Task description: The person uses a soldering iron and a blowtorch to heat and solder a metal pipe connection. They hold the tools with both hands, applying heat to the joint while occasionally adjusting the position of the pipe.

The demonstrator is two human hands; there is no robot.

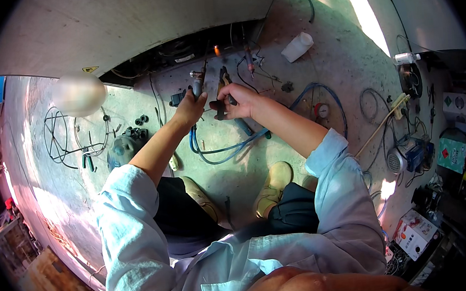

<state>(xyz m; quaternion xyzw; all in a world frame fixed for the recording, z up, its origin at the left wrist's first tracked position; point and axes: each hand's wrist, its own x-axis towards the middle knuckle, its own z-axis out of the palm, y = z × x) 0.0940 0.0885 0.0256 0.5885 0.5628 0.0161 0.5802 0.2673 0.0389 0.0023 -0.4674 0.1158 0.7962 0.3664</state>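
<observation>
My left hand (188, 110) is closed around the grey handle of a gas torch (198, 82) with a brass valve. The torch's thin tube points up toward the opening under a large cabinet (141, 21). A blue hose (212, 159) loops on the floor just below that hand. In my right hand (239, 100) is a pair of pliers (223, 78), its dark jaws aimed at the same opening. Just beyond the jaws a small orange glow (217, 50) shows; whether it is flame or hot metal I cannot tell. A red-ended tool (248, 59) stands right of it.
A white plastic bottle (297, 47) lies on its side at the far right. Coiled wire (60, 134) and a rounded grey-green part (123, 150) lie on the left. A pressure gauge (321, 110), cables and a blue machine (417, 153) are to the right.
</observation>
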